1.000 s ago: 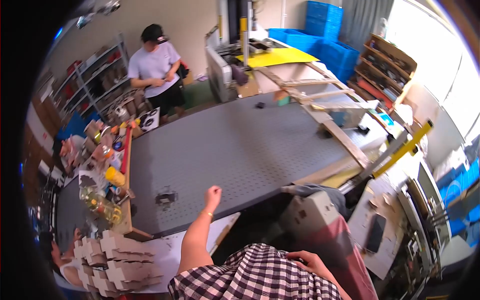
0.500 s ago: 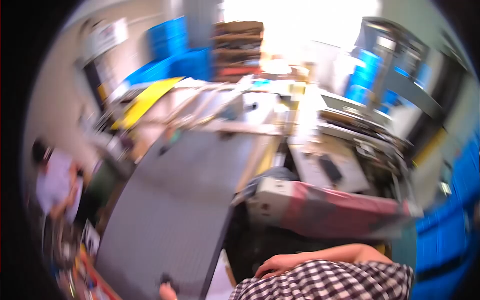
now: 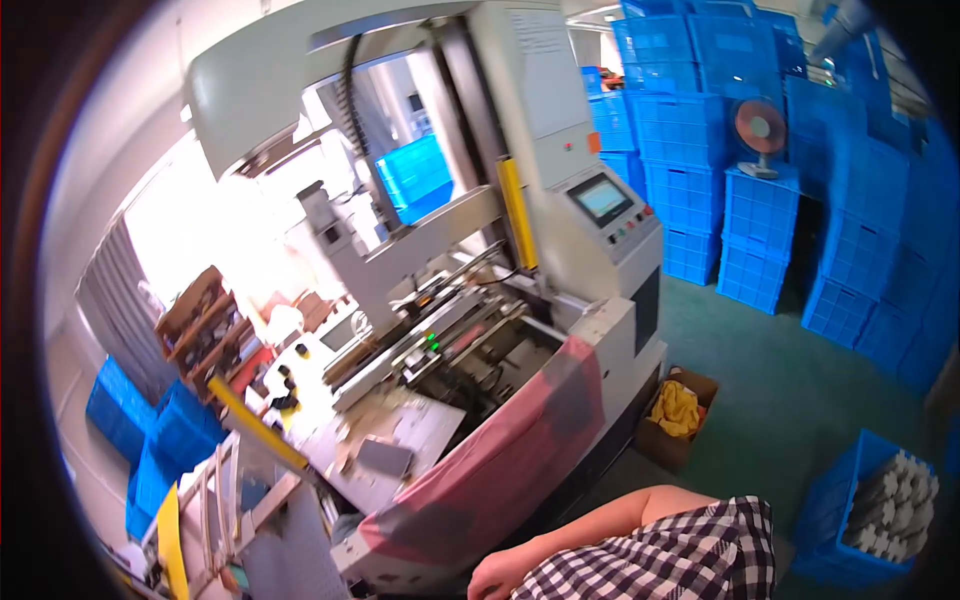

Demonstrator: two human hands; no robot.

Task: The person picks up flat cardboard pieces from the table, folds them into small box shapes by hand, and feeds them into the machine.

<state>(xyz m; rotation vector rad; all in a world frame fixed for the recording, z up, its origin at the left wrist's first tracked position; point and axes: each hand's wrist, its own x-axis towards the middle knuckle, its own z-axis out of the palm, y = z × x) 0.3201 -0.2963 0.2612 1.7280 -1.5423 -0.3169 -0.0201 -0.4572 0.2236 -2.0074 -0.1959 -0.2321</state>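
Note:
At the bottom edge of the view is my right hand (image 3: 495, 574), in front of the checkered shirt (image 3: 650, 555). Its fingers are largely cut off by the frame, so whether they hold anything is hidden. The nearest thing to it is the pink and grey cloth (image 3: 500, 450) draped over the front of a large machine (image 3: 625, 335). My left hand is out of view. Beyond the cloth, a dark flat rectangular object (image 3: 385, 457) lies on the machine's light tabletop (image 3: 425, 425).
A control panel with a screen (image 3: 603, 199) is on the machine. Stacked blue crates (image 3: 685, 195) and a fan (image 3: 760, 130) stand behind. On the green floor are a cardboard box with yellow cloth (image 3: 677, 410) and a blue crate of grey pieces (image 3: 830, 510).
The view has swung right, from the grey table to the machine and crates. My left hand and the other person have left view. My right hand appears lower, at the bottom edge.

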